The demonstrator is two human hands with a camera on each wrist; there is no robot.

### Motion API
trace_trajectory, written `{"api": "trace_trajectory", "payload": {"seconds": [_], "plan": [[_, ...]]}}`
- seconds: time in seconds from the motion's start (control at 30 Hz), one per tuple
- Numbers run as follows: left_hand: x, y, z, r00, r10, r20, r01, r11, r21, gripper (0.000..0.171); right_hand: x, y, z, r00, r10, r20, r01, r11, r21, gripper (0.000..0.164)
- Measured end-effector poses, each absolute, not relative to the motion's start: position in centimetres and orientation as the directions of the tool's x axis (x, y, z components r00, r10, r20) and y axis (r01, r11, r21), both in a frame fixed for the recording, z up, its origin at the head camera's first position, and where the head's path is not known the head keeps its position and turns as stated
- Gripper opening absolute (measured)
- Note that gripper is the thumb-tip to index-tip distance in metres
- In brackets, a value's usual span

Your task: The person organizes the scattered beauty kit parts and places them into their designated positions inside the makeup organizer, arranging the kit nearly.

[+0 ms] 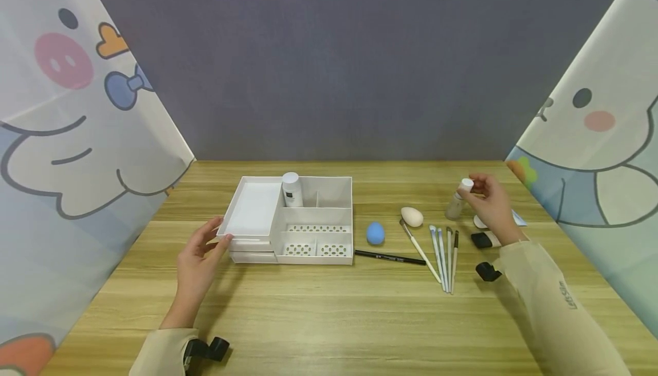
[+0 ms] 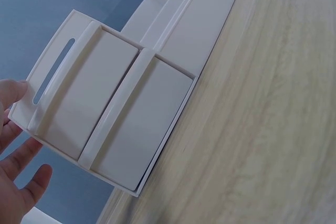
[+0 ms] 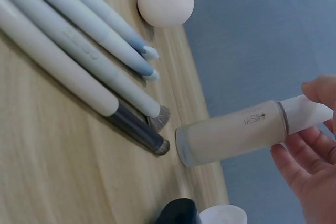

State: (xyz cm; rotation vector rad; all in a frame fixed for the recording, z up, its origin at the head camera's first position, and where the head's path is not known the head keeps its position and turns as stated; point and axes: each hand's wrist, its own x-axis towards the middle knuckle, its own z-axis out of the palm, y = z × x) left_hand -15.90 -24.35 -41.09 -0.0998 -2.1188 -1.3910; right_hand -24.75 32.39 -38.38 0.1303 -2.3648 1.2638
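Observation:
At the left of the table, my left hand (image 1: 197,264) holds the front left corner of a white desktop organizer (image 1: 313,260), thumb at the front edge and fingers along the side. Two drawers (image 2: 139,124) show in its front in the left wrist view. One white-capped bottle (image 1: 293,193) stands in a back compartment. Over on the right, my right hand (image 1: 490,207) pinches the white cap of a foundation bottle (image 3: 231,135) between thumb and fingers. The bottle's clear base is right at the table surface, and it leans slightly.
Between organizer and bottle lie a blue makeup sponge (image 1: 376,233), a cream sponge (image 1: 412,216), a black pen (image 1: 389,257), a white-handled brush (image 1: 422,253) and several slim brushes (image 1: 441,259). Beneath the right wrist is a black-ended item (image 1: 481,240). A grey panel (image 1: 349,67) stands behind.

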Motion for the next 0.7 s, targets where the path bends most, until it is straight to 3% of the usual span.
{"api": "trace_trajectory", "payload": {"seconds": [0.27, 0.7], "plan": [[-15.9, -24.4, -41.1, -0.820, -0.255, 0.513, 0.369, 0.451, 0.813, 0.042, -22.9, 30.5, -36.7, -0.881, 0.114, 0.459, -0.344, 0.512, -0.788, 0.038], [-15.8, -24.2, -40.8, -0.810, -0.259, 0.527, 0.386, 0.440, 0.810, 0.044, -24.9, 32.7, -39.1, -0.887, 0.132, 0.442, -0.303, 0.556, -0.774, 0.040]]}}
